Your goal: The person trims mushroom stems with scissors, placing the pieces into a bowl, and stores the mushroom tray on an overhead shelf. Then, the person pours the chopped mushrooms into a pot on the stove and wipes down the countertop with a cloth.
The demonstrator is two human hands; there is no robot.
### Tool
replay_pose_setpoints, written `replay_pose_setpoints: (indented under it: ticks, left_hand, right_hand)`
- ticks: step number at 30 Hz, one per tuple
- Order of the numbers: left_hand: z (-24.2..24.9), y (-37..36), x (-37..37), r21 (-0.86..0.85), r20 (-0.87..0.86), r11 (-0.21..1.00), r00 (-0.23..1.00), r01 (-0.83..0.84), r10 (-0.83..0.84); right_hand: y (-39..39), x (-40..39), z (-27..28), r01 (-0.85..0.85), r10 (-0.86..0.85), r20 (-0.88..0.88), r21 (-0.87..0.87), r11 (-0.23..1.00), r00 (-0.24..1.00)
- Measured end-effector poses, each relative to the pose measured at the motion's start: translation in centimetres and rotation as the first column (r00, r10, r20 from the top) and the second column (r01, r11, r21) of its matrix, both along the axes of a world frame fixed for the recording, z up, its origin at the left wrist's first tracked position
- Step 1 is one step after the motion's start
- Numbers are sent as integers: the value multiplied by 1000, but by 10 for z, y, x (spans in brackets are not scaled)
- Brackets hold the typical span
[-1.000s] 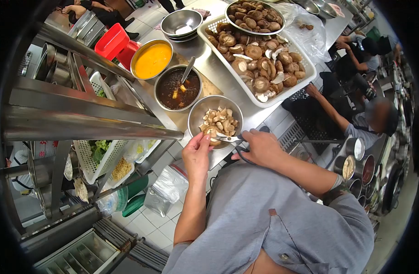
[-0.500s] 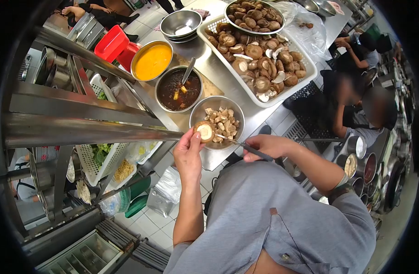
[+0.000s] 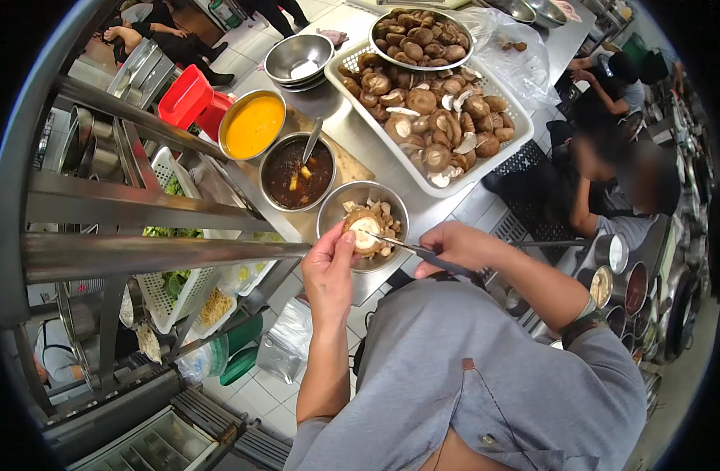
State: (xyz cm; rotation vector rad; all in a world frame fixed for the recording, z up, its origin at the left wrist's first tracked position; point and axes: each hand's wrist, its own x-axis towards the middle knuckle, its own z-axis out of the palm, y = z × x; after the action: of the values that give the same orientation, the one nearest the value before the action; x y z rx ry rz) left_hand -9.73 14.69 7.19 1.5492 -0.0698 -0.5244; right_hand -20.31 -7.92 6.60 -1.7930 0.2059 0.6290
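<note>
Left hand (image 3: 328, 255): pinching a brown mushroom (image 3: 365, 235) by its edge between thumb and fingers, pale underside facing up
Right hand (image 3: 458, 247): wrapped around the dark handles of some scissors (image 3: 431, 257), blades pointing left at the mushroom, tips right over that pale side (can't tell how far they bite in, if at all)
Mushroom spot: held over the near part of a metal bowl (image 3: 369, 190) that's got chopped chunks in it
Bowl spot: near end of the steel counter (image 3: 423, 208), right in front of the person
Dark stuff: bowl of brown liquid (image 3: 285, 169) just behind and to the left, spoon (image 3: 313, 141) leaning in it, a few yellowish bits floating
Yellow stuff: bowl of yellow liquid (image 3: 252, 127) beside that one, red plastic container (image 3: 189, 98) just past it
Mushroom pile: white crate (image 3: 486, 166) farther back on the right, loaded with whole ones, metal dish of more mushrooms sitting on top
Other folks: a couple of people sitting off to the right
</note>
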Motion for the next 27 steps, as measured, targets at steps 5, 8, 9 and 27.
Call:
replay_pose_setpoints:
  ticks: [5,8,9,27]
  left_hand:
    - [-2,-31,7,-47,-46,996,996,-74,72]
    - [-10,-77,19,-159,-59,986,997,45,-55]
    - [-7,-99,22,-171,-62,982,994,79,-91]
    - [-8,-234,-8,413,557,908,770,69,-311]
  right_hand:
    - [-73,-30,-16,92,-50,-142,303,949,989]
    - [-110,-37,-13,329,-328,-66,359,873,942]
    - [-123,-33,-7,409,-423,-39,350,843,905]
    - [-509,124,-96,748,-304,684,-623,229,663]
